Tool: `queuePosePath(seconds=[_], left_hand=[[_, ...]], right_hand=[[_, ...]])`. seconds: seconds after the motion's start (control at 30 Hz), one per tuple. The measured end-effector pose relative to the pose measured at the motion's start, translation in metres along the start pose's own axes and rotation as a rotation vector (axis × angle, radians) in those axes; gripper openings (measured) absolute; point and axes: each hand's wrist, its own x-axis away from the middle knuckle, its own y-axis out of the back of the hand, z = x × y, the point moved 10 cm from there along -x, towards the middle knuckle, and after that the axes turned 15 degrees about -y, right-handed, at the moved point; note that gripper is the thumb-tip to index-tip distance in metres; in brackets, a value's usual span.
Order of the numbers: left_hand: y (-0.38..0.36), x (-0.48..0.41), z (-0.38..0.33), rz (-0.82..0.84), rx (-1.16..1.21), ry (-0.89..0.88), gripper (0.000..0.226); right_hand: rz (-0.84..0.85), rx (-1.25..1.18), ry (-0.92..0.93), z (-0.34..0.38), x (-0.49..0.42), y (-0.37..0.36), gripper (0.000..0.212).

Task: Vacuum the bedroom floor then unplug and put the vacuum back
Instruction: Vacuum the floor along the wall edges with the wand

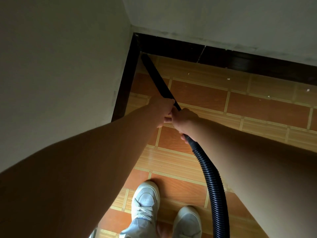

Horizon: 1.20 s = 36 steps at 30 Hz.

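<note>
Gripping the black tube (159, 79), left hand (163, 110) and right hand (185, 122) touch; its tip meets the corner (138, 43) at eleven o'clock, shoes (145, 203) at six.

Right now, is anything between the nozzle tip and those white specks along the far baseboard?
Nothing visible. The nozzle has its tip in the corner; only bare floor lies between it and the white specks by the baseboard. The hose trails back, clear of that path.

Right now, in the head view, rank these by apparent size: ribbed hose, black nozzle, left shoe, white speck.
1. Ribbed hose, left shoe: alike, unranked, nearest the camera.
2. Black nozzle.
3. White speck.
</note>
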Motion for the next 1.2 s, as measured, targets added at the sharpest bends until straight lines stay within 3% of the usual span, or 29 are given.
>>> queuePosePath(seconds=[0.23,0.8,1.2], left_hand=[[0.004,-0.001,0.002,0.022,-0.014,-0.009,0.009],[0.007,0.045,0.061,-0.047,0.103,0.065,0.018],[0.003,0.100,0.125,-0.111,0.199,0.092,0.023]], right_hand=[[0.038,-0.046,-0.031,-0.001,0.001,-0.009,0.060],[-0.023,0.145,0.015,-0.050,0.016,-0.031,0.065],[-0.054,0.332,0.080,-0.109,0.039,-0.055,0.054]])
